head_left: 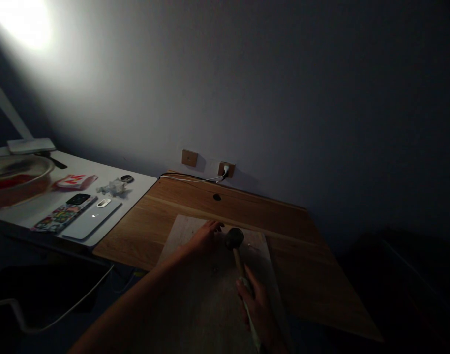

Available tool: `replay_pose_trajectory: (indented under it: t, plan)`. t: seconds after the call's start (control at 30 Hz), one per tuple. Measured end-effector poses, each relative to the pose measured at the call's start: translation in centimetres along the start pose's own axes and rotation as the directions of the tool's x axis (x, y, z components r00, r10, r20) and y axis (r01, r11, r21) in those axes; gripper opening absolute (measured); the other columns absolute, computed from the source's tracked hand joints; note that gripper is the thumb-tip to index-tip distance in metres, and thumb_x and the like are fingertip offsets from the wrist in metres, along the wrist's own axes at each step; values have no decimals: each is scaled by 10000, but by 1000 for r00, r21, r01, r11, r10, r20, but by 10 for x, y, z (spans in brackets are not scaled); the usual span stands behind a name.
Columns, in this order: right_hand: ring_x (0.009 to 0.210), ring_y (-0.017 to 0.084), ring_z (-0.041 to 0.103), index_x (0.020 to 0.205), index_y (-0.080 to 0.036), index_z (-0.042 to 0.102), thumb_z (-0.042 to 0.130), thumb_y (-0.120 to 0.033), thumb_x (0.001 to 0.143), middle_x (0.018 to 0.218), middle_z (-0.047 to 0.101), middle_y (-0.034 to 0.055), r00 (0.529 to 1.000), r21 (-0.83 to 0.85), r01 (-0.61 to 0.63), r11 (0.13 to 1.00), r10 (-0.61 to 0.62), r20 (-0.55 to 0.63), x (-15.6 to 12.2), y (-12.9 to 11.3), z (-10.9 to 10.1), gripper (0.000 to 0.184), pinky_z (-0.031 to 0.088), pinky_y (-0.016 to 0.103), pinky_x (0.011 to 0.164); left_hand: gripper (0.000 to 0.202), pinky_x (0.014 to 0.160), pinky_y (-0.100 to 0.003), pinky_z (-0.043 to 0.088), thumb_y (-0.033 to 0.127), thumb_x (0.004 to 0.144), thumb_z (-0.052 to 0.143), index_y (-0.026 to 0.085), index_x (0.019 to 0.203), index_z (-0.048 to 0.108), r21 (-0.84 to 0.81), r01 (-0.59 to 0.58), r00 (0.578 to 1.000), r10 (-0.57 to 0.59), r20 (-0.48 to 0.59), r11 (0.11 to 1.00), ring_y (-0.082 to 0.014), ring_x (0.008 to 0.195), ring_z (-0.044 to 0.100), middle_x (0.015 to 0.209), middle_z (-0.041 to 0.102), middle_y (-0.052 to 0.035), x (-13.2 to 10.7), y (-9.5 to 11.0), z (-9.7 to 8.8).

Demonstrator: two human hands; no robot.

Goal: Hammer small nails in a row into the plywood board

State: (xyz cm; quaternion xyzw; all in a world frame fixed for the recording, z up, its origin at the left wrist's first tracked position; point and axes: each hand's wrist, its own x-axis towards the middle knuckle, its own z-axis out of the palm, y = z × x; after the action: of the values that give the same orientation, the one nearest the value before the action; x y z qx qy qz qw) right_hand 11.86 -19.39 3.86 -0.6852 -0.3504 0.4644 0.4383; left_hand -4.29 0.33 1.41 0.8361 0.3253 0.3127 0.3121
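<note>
My right hand (256,300) is wrapped round the handle of a mallet with a dark, rounded head (234,238). The handle is light-coloured, and the head is raised away from me over a pale wooden board (191,300). Just left of the mallet head, my left hand (205,237) is over the board with its fingers curled in. The light is too dim to make out what lies between those fingertips. A small shiny bit (250,244) shows on the board to the right of the mallet head.
Under the board is a wooden tabletop (298,221) against the wall. On the white table (143,183) at left are two phones (94,219), a red-and-white packet (75,182), crumpled plastic (114,188) and a clear bowl (21,179). A plugged-in cable (195,180) runs along the back.
</note>
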Motion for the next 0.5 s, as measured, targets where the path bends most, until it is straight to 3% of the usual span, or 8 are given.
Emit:
replay_pose_trajectory:
  t: [0.07, 0.13, 0.27, 0.37, 0.5]
  plan:
    - [392, 85, 409, 1464, -191, 507, 662, -640, 786, 618, 525, -50, 1000, -8, -24, 1000, 24, -9, -6, 8, -7, 828, 330, 202, 345, 370, 895, -322, 482, 126, 751, 626, 183, 1117, 605, 62, -57, 997, 54, 55, 996, -209, 1034, 579, 1160, 597, -80, -9, 6, -14]
    - [421, 105, 450, 1456, -207, 527, 665, -639, 781, 637, 551, -29, 1000, -26, -26, 999, 26, -14, -11, 15, -11, 813, 359, 216, 366, 298, 863, -293, 480, 189, 772, 668, 200, 1067, 629, 89, -112, 978, 94, 186, 990, -196, 988, 580, 1109, 593, -60, -18, 12, -26]
    - [493, 138, 526, 1408, -219, 586, 675, -637, 765, 686, 592, 5, 999, -53, 11, 999, -14, -51, -14, 22, -11, 773, 406, 233, 407, 35, 815, -280, 454, 185, 804, 674, 196, 808, 641, 172, -308, 876, 209, 434, 936, -181, 839, 550, 827, 612, -24, -29, 24, -35]
    - [537, 157, 560, 1390, -225, 605, 664, -638, 769, 690, 597, 10, 996, -68, 44, 997, -49, -74, -12, 24, -10, 748, 436, 242, 441, 82, 829, -285, 453, 149, 816, 655, 190, 753, 625, 217, -352, 859, 223, 461, 910, -181, 823, 550, 775, 618, -22, -29, 28, -33]
    - [554, 159, 573, 1400, -229, 596, 670, -633, 768, 715, 611, 17, 995, -91, 55, 994, -63, -82, -10, 29, -11, 754, 448, 246, 463, 49, 810, -254, 472, 163, 813, 678, 194, 849, 664, 229, -362, 862, 230, 452, 904, -173, 861, 587, 845, 649, -26, -27, 29, -31]
